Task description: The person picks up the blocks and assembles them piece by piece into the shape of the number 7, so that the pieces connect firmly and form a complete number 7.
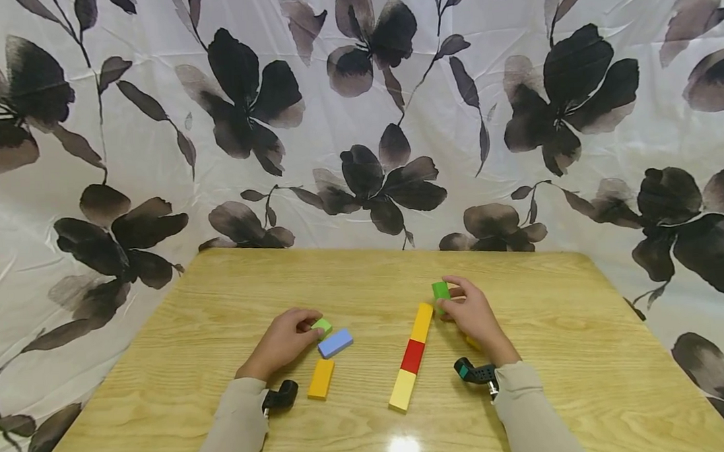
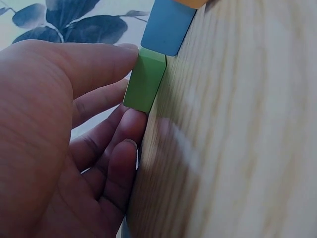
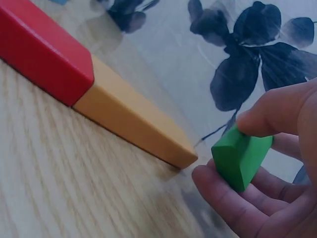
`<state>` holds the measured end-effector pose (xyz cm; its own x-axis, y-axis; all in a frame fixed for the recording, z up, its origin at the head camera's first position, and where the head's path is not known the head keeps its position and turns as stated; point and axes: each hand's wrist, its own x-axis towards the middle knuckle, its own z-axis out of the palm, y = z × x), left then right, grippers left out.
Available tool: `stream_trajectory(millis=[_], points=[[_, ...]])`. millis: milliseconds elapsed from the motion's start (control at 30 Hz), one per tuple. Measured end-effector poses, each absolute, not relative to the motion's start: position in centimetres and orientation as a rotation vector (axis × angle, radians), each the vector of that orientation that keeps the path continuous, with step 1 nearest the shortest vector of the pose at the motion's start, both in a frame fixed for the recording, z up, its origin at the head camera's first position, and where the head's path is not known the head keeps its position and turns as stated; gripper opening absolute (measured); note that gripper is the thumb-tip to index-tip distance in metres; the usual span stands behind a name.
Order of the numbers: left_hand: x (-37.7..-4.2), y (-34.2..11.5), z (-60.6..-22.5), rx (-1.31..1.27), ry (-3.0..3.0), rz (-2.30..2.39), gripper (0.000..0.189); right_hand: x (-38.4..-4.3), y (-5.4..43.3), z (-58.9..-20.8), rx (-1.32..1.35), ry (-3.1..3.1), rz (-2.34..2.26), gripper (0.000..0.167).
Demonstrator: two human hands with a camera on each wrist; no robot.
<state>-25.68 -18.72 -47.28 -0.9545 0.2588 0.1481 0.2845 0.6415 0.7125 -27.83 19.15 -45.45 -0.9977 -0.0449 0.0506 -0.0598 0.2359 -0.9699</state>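
Observation:
My left hand (image 1: 284, 338) holds a light green block (image 1: 322, 327) between thumb and fingers, down at the tabletop; in the left wrist view this block (image 2: 145, 82) touches the end of a blue block (image 1: 335, 343). An orange block (image 1: 321, 379) lies closer to me. Raised over the table, my right hand (image 1: 474, 313) pinches a green block (image 3: 240, 154) beside the far end of a straight row. That row runs from a pale yellow block (image 1: 402, 391) through a red block (image 1: 413, 356) to an orange-yellow block (image 1: 423, 322), laid end to end.
A yellow piece (image 1: 473, 342) shows partly from beneath my right wrist. The wooden table (image 1: 352, 273) ends at the back against a hanging floral cloth (image 1: 309, 120). Each wrist carries a black camera mount, the right one (image 1: 474, 371) near the row.

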Motion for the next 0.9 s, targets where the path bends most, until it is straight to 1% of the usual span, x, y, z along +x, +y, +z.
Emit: stream_trajectory(millis=[267,600,900], points=[[-25.8,-18.6,-47.4,-0.445,-2.825,-1.213,0.034,-28.4,19.1,-45.5,0.028,-2.395,1.971,0.059],[-25.5,-18.6,-46.8,-0.43,-2.829,-1.209,0.034,-29.0,18.7,-45.2,-0.025,-2.413,1.927,0.06],[-25.5,-18.4,-47.0,-0.432,-2.827,-1.215,0.034,-29.7,17.9,-45.3,-0.06,-2.363,1.915,0.061]])
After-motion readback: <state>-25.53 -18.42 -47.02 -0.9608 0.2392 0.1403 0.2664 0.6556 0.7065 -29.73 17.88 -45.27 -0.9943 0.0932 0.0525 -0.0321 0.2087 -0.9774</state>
